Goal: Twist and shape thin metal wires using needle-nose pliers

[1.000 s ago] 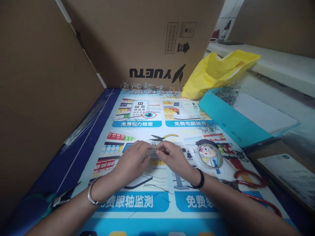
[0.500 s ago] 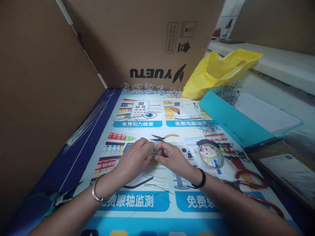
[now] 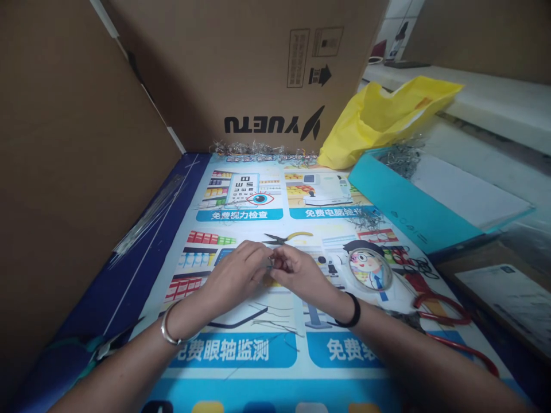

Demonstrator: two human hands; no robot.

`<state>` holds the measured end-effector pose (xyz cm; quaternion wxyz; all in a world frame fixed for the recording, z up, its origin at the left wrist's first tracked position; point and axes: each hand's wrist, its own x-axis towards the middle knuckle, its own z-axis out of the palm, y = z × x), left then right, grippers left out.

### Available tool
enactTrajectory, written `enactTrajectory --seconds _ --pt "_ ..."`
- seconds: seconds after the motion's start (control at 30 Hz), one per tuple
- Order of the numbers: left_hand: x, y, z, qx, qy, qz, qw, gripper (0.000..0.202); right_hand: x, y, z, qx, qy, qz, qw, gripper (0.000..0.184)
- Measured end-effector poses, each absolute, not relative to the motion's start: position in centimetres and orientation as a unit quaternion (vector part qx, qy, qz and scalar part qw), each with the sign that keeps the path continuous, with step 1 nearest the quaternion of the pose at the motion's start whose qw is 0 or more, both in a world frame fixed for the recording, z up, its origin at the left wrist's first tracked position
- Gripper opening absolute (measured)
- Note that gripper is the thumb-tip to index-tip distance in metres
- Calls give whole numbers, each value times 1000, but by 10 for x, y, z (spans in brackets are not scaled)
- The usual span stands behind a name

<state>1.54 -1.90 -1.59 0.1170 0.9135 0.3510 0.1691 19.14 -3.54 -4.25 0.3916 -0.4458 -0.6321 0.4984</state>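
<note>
Over the middle of the printed sheet (image 3: 241,361), my left hand (image 3: 241,269) and my right hand (image 3: 297,272) meet fingertip to fingertip. Both are closed in a pinch around something small between them, too hidden to name. A silver bangle (image 3: 167,324) circles my left wrist, a black band (image 3: 353,310) my right. Just beyond my fingers lie pliers (image 3: 287,237) with a yellow handle. Several thin wire pieces (image 3: 275,321) are scattered on the sheet below my hands.
A clear round dish (image 3: 369,269) and red-handled tool (image 3: 443,310) lie at right. Tangled wire bits (image 3: 258,150) line the back, before a cardboard box (image 3: 193,69). A teal box (image 3: 413,212) and yellow bag (image 3: 387,120) stand back right. Straight wires (image 3: 148,221) lie left.
My hands stay together in nearly the same place, with the fingertips shifting slightly. The whole view has tilted a little.
</note>
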Motion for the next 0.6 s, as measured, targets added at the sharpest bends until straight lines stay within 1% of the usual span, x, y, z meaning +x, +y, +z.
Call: enactTrajectory --seconds 0.1,0.2,0.4,0.5,0.6 --pt "15 -18 -15 915 346 171 115 31 190 -35 -47 -449 -610 507 411 26" --pt "15 -18 -14 920 337 174 99 29 189 -36 -51 -441 -599 519 421 26" --pt "12 -15 -15 925 323 184 85 17 190 -37 -51 -426 -580 551 423 30" --pt "7 -12 -19 916 316 221 109 16 191 -36 -45 -420 -571 557 433 26" --pt "3 -9 -21 901 306 275 138 17 192 -35 -39 -431 -551 546 460 16"
